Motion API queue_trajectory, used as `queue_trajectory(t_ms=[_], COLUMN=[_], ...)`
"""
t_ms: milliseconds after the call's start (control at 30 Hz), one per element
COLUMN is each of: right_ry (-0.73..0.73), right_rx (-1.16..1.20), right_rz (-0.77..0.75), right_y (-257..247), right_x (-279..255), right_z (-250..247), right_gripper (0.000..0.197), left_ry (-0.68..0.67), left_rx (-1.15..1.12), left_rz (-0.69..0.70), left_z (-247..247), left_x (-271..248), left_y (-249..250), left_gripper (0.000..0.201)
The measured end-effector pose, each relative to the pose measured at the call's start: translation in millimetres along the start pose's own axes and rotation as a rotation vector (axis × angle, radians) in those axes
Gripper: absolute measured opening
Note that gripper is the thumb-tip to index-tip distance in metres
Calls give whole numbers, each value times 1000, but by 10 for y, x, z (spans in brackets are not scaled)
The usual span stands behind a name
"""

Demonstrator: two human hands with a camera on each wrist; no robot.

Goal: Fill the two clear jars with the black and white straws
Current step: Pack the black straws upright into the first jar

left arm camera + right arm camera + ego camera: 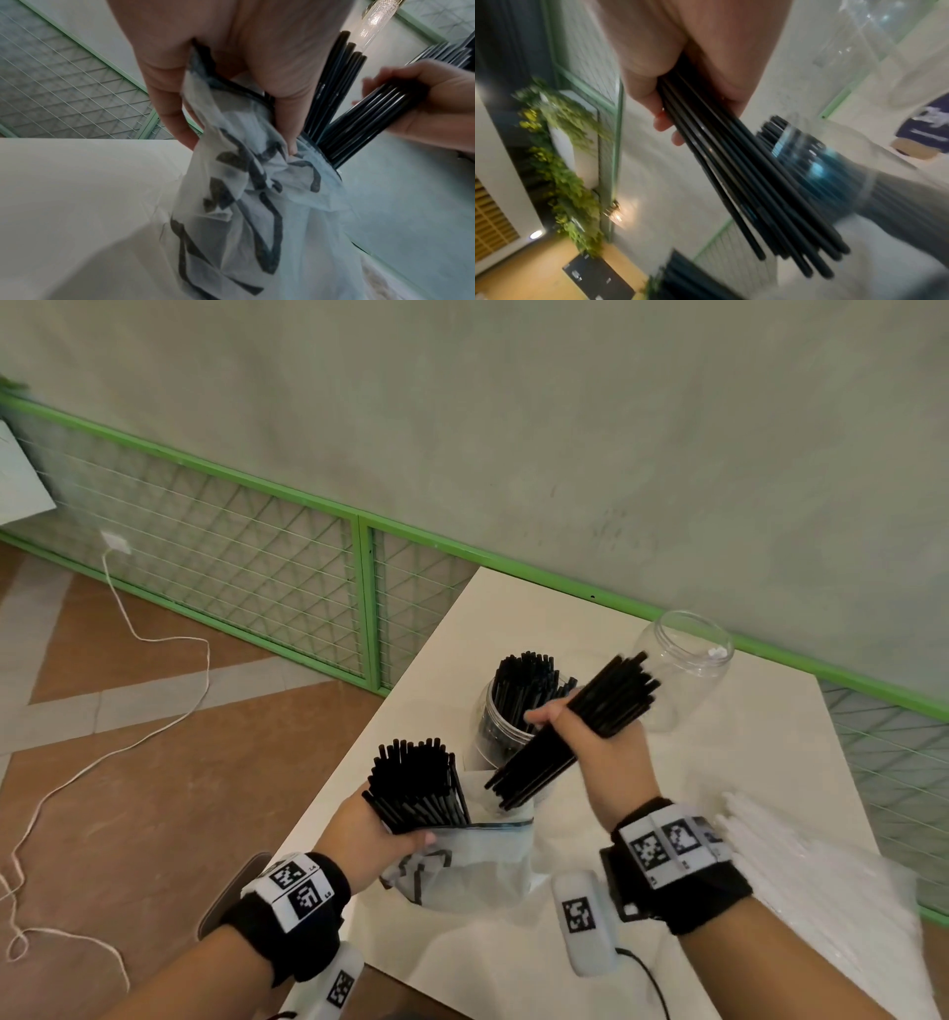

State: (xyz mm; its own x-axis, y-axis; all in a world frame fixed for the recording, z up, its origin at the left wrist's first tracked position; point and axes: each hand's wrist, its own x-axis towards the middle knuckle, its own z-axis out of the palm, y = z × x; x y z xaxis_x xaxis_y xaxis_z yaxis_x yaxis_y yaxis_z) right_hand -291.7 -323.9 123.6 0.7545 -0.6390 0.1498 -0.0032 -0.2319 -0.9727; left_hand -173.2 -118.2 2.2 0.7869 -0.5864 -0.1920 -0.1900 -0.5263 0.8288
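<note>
At a white table [719, 788] set against a green-framed mesh rail [246, 546], a person sorts black straws with both hands. A pile of white straws [821, 865] in clear wrap lies at the table's right edge, just beside the right forearm. A printed plastic bag [472, 860], held upright over the table's near left corner, has a sheaf of black straws standing out of its mouth. Two clear jars stand farther back: the left jar [493, 731] is packed with upright black straws, the right jar [683, 670] has none. The left hand [369, 829], palm turned inward, has its fingers curled around the bag's neck and the straws inside. The right hand [601, 742], raised above the bag near the left jar, has its fingers clamped on a slanting bundle [575, 731] of black straws.
</note>
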Motion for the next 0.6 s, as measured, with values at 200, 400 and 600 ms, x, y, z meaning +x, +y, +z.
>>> queue_trajectory(t_ms=[200,400,600], right_ry=[65,60,68], right_rx=[192,157,67], right_rz=[-114,-91,-19], right_y=[-529,-538,-279], right_x=[275,677,944], right_z=[-282,-273,-188], right_gripper=[26,31,6], left_ry=[-12,-14,10], left_rx=[25,7,-22], left_rz=[22,9,2], left_z=[-12,-3,10], left_x=[19,35,39], left_y=[-20,-57,-73], left_gripper=[56,58,58])
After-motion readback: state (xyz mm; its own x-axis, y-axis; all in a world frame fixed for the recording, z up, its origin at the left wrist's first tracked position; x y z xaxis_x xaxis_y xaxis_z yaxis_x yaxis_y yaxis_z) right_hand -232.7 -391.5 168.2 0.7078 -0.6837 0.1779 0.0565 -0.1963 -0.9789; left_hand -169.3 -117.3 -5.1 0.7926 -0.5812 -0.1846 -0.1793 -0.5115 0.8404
